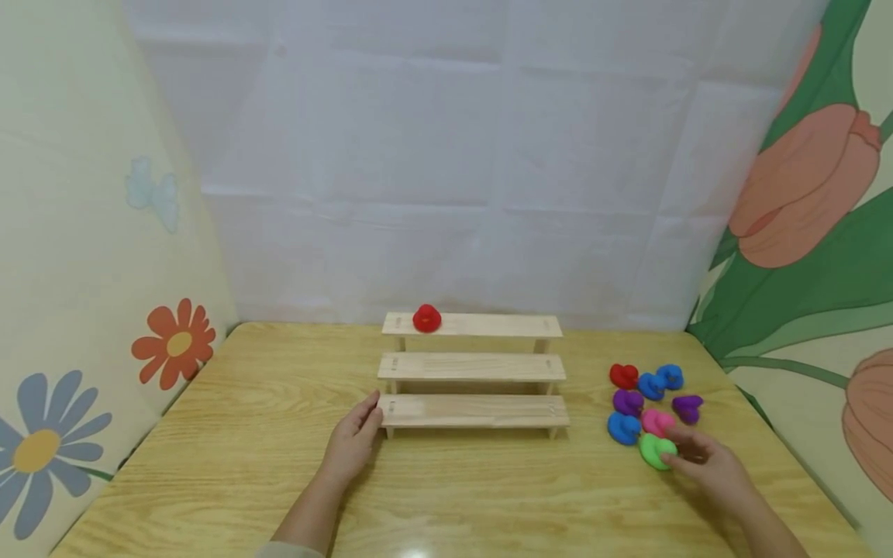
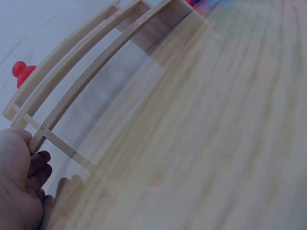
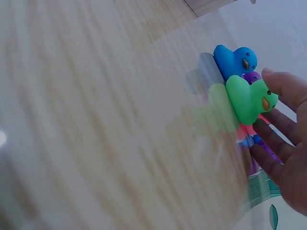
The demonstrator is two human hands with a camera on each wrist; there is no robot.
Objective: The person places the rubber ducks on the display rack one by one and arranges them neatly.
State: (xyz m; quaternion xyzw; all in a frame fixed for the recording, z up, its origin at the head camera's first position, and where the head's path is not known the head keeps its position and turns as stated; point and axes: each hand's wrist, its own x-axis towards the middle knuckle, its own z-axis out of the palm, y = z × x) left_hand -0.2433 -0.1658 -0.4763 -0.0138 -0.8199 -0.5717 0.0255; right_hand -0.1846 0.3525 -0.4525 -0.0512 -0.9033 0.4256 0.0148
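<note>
My left hand [image 1: 354, 438] grips the left end of the lowest board of a three-tier wooden stand [image 1: 474, 411]. In the left wrist view its thumb lies at the board's end, with the other fingers curled below. A red rubber duck [image 1: 427, 318] sits toward the left of the top tier. On the right, my right hand [image 1: 711, 469] reaches round a light green rubber duck [image 1: 656, 451] on the table. Thumb and fingers stand apart about its head in the right wrist view, fingertips right beside it. A pink duck [image 1: 657, 421] is just behind the green one.
Around the green duck are blue [image 1: 623, 428], purple [image 1: 628, 401] and red [image 1: 624, 376] ducks, with two more blue ones behind and another purple duck [image 1: 687, 408] to the right. A white cloth [image 1: 446, 170] hangs behind the wooden table [image 1: 488, 496]; flowered panels flank it.
</note>
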